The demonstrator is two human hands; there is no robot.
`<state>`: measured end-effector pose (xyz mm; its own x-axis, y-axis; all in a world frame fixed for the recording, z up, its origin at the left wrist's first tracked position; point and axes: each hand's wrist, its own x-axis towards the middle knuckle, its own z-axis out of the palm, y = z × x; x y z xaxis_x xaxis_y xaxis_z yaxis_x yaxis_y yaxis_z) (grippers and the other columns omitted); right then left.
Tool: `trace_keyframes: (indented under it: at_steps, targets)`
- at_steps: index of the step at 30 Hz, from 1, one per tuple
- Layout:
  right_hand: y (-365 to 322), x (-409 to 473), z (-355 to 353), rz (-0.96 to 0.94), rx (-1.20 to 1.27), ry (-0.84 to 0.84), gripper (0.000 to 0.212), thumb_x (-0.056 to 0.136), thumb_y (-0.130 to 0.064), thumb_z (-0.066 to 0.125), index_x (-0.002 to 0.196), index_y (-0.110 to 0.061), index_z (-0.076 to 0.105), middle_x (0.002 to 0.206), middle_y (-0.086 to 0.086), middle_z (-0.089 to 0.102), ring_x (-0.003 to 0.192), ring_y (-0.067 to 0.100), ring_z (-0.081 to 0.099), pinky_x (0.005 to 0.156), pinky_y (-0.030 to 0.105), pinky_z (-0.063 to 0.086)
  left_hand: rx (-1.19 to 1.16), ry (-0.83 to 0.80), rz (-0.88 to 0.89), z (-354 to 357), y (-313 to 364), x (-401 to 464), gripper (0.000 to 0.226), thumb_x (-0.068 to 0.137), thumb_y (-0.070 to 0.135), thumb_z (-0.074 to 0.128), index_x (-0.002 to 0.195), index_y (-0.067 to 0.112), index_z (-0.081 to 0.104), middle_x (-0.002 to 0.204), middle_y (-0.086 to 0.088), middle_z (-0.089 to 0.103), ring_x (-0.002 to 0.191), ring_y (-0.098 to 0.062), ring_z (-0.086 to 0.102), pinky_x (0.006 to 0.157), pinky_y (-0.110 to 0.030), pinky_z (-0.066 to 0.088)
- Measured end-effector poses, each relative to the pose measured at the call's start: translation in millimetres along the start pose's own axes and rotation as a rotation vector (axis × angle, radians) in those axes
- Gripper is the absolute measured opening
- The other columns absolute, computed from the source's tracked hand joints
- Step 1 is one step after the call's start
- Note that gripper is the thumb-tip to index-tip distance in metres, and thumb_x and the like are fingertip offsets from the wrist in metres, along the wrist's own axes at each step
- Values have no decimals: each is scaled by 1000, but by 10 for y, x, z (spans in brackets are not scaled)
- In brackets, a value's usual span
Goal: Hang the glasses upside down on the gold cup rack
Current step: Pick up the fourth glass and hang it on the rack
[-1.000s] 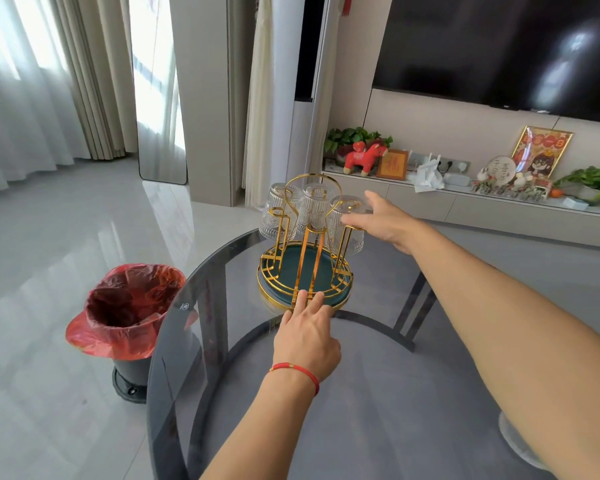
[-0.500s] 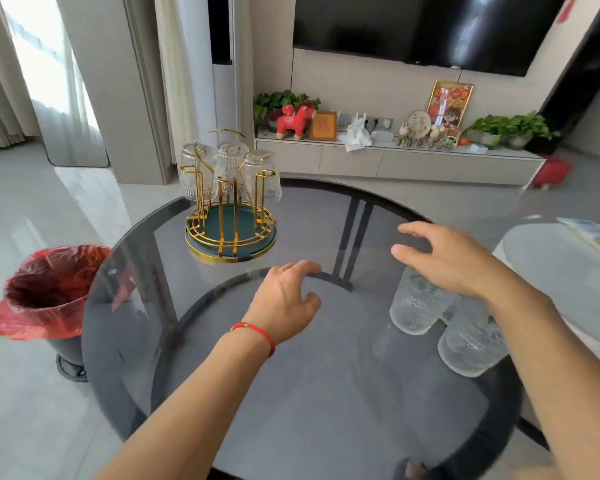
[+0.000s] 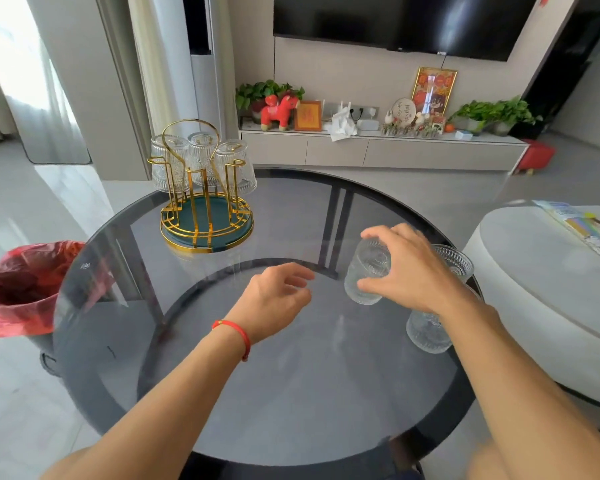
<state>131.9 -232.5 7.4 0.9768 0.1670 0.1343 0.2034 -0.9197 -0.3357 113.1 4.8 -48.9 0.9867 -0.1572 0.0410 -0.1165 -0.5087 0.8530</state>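
Observation:
The gold cup rack (image 3: 205, 216) with a dark green base stands at the far left of the round glass table (image 3: 257, 393). Three ribbed clear glasses (image 3: 238, 168) hang upside down on its back pegs; the front pegs are bare. My right hand (image 3: 413, 271) grips a ribbed glass (image 3: 364, 271) from above at the table's right side. Two more glasses stand there, one behind the hand (image 3: 458, 263) and one nearer me (image 3: 426, 332), partly hidden by my wrist. My left hand (image 3: 278, 299) hovers over the table's middle, fingers loosely curled, holding nothing.
A bin with a red bag (image 3: 21, 289) stands on the floor left of the table. A pale round seat (image 3: 551, 289) with papers sits close on the right. A TV cabinet (image 3: 378, 150) with plants and ornaments runs along the far wall.
My right hand left the rack, swung to the table's right side and closed on a glass. My left hand came off the rack base and drew back to the middle.

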Motion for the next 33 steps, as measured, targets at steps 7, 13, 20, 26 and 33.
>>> trace_keyframes:
  at_steps: [7,13,20,26,33]
  targets:
    - [-456,-117,296,150,911,42,70,62,-55,88,121,-33,56,120,-1,69,103,16,74,87,37,60,-1073,-128,-324,-113,141,47,39,86,44,70,110,13,77,116,-23,73,103,-41,72,78,-46,61]
    - [-754,54,534,52,525,-126,80,64,-66,80,133,-38,48,128,-11,66,115,12,65,97,37,55,-639,250,-194,-415,-17,169,64,70,45,86,124,23,61,109,-10,73,84,-19,77,61,-37,64]
    - [-1157,605,750,-93,416,14,99,64,-58,84,151,-34,44,133,-8,65,126,19,60,87,25,49,-467,319,-14,-647,-181,313,74,64,59,83,127,29,59,105,-3,75,90,-14,75,77,-33,63]
    - [-1283,1176,606,-18,617,214,87,58,-60,84,137,-36,56,109,-21,60,103,5,61,75,14,44,77,478,-54,-848,-557,477,41,95,44,44,109,15,70,109,-6,73,104,-24,64,88,-43,54]
    - [-1526,1752,280,-7,673,338,101,60,-55,86,150,-29,49,145,-1,58,128,18,55,101,36,49,538,344,-27,-836,-899,540,53,87,32,60,139,20,55,138,3,57,129,-19,44,101,-44,51]
